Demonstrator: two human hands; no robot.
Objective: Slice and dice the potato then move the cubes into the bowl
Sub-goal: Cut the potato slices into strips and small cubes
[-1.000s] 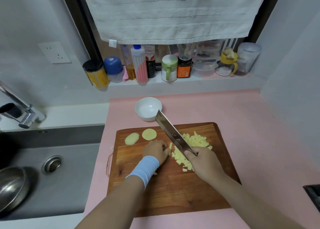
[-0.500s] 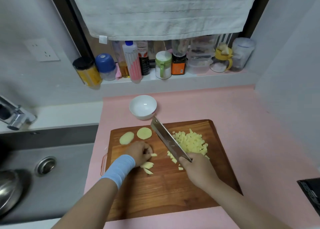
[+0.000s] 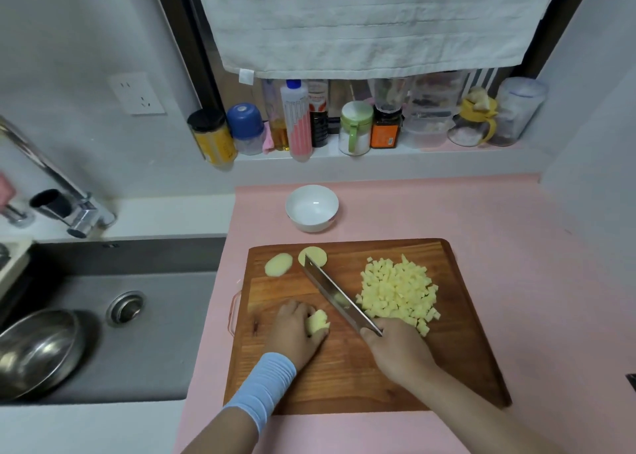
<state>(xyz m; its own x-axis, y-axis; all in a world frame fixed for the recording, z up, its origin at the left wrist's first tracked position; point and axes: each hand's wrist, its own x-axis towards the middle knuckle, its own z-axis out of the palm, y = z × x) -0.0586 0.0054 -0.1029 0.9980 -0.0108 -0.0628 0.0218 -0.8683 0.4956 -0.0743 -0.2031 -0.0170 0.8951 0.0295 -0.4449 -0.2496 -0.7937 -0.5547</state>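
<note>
A wooden cutting board (image 3: 461, 360) lies on the pink counter. A heap of pale potato cubes (image 3: 399, 292) covers its right half. My right hand (image 3: 395, 350) grips the handle of a cleaver (image 3: 339, 297), whose blade runs diagonally just left of the heap. My left hand (image 3: 292, 329) holds a small potato piece (image 3: 317, 322) on the board, left of the blade. Two potato slices (image 3: 278, 264) lie at the board's far left corner, one partly behind the blade tip. An empty white bowl (image 3: 311, 207) stands beyond the board.
A grey sink (image 3: 137, 347) with a metal bowl (image 3: 34, 350) and a faucet (image 3: 69, 209) sits to the left. Jars and bottles (image 3: 354, 126) line the window ledge at the back. A white towel (image 3: 371, 20) hangs above them.
The cleaver has pushed the cubes right into one heap. My left hand has drawn back from the heap to the left and now holds a separate potato piece.
</note>
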